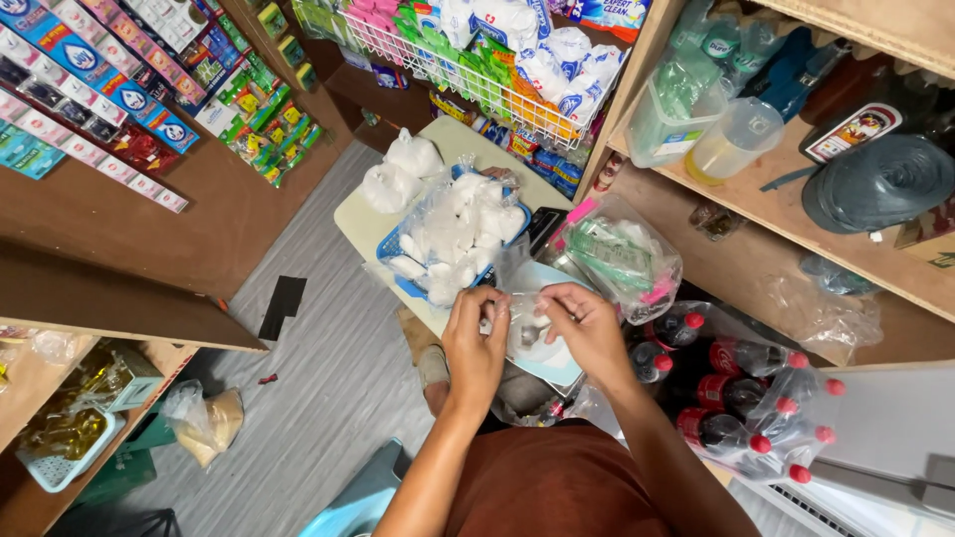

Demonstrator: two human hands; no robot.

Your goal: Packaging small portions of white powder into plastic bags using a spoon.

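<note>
Both the left hand (475,343) and right hand (587,328) pinch a small clear bag (522,323) over the near tabletop (358,224) edge, where a loosened grip could spill its white contents.

A small, crowded shop is shown. Strips of sachets (90,75) are hung along a wooden wall, packaged goods are piled in a white wire basket (468,65), shrink-wrapped soda bottles (746,398) are stacked on the floor, and wooden shelves (796,229) are loaded with wares.
</note>
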